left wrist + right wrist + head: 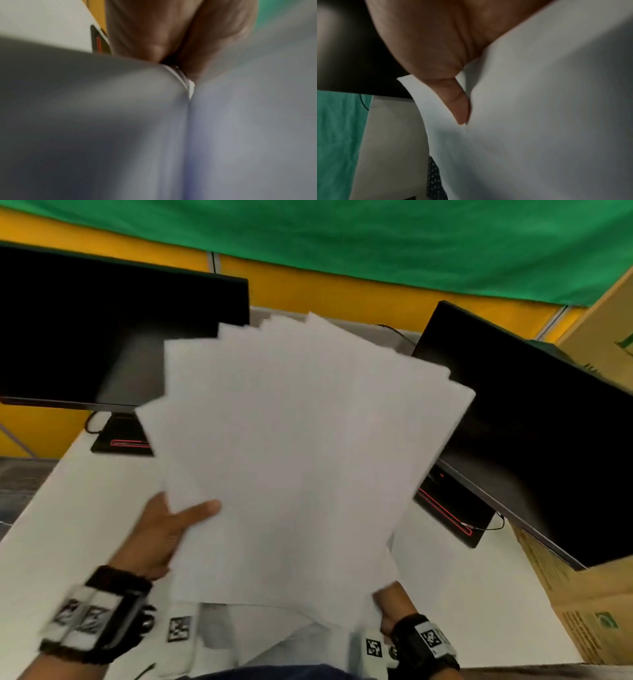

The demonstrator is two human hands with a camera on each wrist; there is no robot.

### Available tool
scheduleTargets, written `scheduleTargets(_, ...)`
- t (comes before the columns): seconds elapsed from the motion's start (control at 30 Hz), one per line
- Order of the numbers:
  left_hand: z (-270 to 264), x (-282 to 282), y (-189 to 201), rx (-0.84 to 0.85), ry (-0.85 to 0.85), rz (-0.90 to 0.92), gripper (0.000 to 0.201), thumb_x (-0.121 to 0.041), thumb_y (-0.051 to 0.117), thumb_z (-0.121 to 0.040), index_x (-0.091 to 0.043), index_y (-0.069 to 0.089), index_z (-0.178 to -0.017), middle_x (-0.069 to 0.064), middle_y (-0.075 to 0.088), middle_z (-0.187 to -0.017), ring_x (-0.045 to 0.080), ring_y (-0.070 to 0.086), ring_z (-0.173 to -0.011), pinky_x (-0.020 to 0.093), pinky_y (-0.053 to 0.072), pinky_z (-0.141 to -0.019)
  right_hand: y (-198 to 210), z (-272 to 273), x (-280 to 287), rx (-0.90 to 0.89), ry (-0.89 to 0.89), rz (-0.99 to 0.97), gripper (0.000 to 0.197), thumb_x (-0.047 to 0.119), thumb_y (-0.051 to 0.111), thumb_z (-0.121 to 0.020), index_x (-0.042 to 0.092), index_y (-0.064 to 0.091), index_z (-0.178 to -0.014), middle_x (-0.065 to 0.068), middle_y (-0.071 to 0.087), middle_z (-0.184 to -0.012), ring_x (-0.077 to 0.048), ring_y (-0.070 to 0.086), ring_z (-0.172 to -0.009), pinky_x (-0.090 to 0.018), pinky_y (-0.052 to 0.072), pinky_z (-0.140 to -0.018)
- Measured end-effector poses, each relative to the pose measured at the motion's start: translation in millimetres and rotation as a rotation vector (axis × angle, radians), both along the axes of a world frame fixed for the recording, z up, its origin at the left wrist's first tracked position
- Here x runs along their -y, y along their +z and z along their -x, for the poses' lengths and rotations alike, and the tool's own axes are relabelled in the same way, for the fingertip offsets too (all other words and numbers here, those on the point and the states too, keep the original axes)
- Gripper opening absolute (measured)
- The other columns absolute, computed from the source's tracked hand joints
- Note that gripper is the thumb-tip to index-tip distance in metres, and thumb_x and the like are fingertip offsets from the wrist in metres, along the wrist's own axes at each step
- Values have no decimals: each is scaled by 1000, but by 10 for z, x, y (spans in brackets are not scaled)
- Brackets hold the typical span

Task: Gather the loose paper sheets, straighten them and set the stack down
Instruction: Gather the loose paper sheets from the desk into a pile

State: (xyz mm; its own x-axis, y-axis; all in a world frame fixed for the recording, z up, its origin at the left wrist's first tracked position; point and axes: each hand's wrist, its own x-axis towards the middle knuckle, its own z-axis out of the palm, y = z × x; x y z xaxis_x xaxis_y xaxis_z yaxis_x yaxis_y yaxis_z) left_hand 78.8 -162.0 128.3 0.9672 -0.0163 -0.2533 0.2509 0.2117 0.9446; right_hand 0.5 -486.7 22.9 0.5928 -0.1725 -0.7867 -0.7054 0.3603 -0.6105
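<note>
1. Above the table (479,594), fanned sheets (291,446) are being held up between two monitors (102,330).
2. Left hand (161,535) is pinching their left edge.
3. Right hand (390,606) is gripping their lower right corner.

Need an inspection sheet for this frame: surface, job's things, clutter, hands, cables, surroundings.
Surface: white desk, partly hidden by paper.
Job's things: paper sheets held up, fanned out, edges not aligned.
Clutter: nothing seen.
Hands: left hand grips the sheets' left edge, thumb on top; right hand pinches the lower right corner.
Cables: black cable by the left monitor stand.
Surroundings: right monitor, cardboard boxes, green cloth.
</note>
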Motion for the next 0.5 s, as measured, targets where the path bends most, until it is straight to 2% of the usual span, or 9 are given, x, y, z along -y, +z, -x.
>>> scheduleTargets(0.03, -9, 124, -176, -39, -44, 9, 39, -15, 80, -64, -9, 68, -100, 5, 76, -98, 17, 73, -78, 27, 60, -65, 91, 41, -14, -10, -84, -64, 49, 6, 54, -90, 3, 42, -138, -17, 72, -72, -22, 69, -58, -32, 56, -55)
scheduleTargets(0.07, -22, 224, -381, -89, -82, -13, 60, -27, 88, -50, -7, 68, -103, 11, 74, -103, 21, 73, -83, 29, 60, -69, 195, 71, -21, -19, -177, -73, 52, 6, 50, -93, 6, 35, -143, -17, 71, -86, -17, 71, -68, -29, 55, -56)
scheduleTargets(0.1, -24, 316, -580, -140, -123, -54, 75, -34, 92, -40, -6, 68, -106, 15, 73, -107, 23, 72, -88, 32, 59, -75, 229, 70, 7, -14, -147, -100, 51, 7, 48, -94, 6, 34, -143, -16, 70, -98, -20, 71, -80, -29, 56, -61)
scheduleTargets(0.13, -12, 395, -751, -190, -159, -107, 79, -32, 92, -39, -4, 67, -109, 17, 71, -110, 26, 71, -92, 37, 58, -81, 199, 64, 15, 30, -95, -104, 44, 9, 46, -95, 1, 42, -138, -15, 73, -96, -25, 70, -81, -30, 57, -59)
scheduleTargets(0.2, 43, 517, -1062, -294, -257, -233, 72, -17, 90, -49, -3, 63, -114, 19, 68, -116, 28, 67, -98, 44, 52, -92, 124, 64, 33, 86, -80, -41, 31, 5, 42, -94, -2, 57, -121, -10, 76, -69, -30, 67, -68, -28, 55, -45)
scheduleTargets(0.3, 134, 654, -1445, -316, -358, -502, 69, -28, 84, -59, -11, 59, -121, 14, 64, -121, 26, 62, -103, 34, 50, -93, -54, 115, 97, 67, -103, -32, 24, 7, 42, -94, 2, 63, -105, -9, 74, -59, -31, 68, -60, -28, 53, -41)
scheduleTargets(0.37, 165, 711, -1563, -272, -353, -720, 75, -47, 78, -57, -15, 57, -122, 12, 58, -124, 25, 58, -107, 33, 49, -95, -171, 170, 130, 56, -138, -81, 32, 18, 43, -95, 1, 61, -115, -13, 76, -69, -33, 69, -69, -34, 56, -54)
scheduleTargets(0.4, 171, 741, -1532, -259, -341, -775, 80, -48, 77, -57, -15, 53, -126, 13, 53, -127, 26, 54, -112, 33, 46, -98, -225, 193, 166, 59, -161, -104, 42, 31, 43, -95, 3, 60, -121, -14, 76, -78, -35, 67, -80, -38, 55, -66)
scheduleTargets(0.5, 169, 808, -1443, -277, -302, -751, 92, -27, 79, -69, -8, 27, -142, 16, 41, -138, 30, 44, -125, 32, 37, -104, -211, 243, 192, 32, -229, -215, 77, 77, 36, -77, 17, 68, -111, -17, 72, -107, -36, 60, -108, -51, 43, -99)
